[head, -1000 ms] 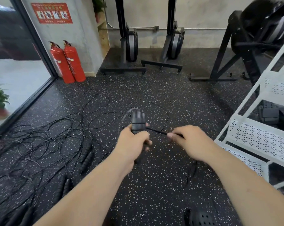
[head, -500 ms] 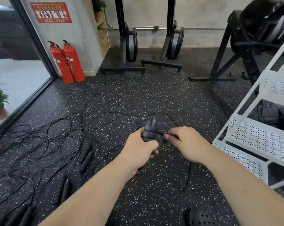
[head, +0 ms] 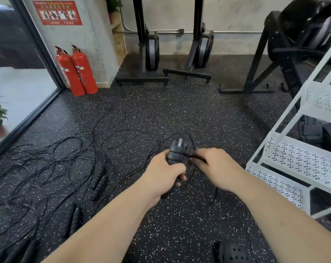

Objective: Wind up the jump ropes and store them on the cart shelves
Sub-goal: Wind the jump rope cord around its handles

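Fingers (head: 181, 179) of the left hand (head: 163, 172) are clenched round a pair of black handles (head: 177, 149), held together with their tops pointing up and away from the person. The right hand (head: 218, 168), just beside it, pinches the thin black cord (head: 199, 158) between thumb and fingertips, close against the handles. One loop of that cord arcs over the handle tops, and another hangs below the right hand toward the floor (head: 180, 114). The held rope is in the air in front of the person, near the white cart (head: 275, 141) but not touching it. The cart's perforated shelves (head: 301, 158) stand to the right.

To the left, more ropes (head: 47, 164) lie on the speckled floor in a loose tangle. One pair of their grips (head: 99, 180) lies side by side, and another pair (head: 72, 221) lies nearer the person. A dark shoe (head: 235, 251) shows at the bottom edge.

Farther back, two red extinguishers (head: 77, 71) stand by the wall, next to a glass door (head: 18, 73). Upright black gym machines (head: 151, 48) line the far wall.
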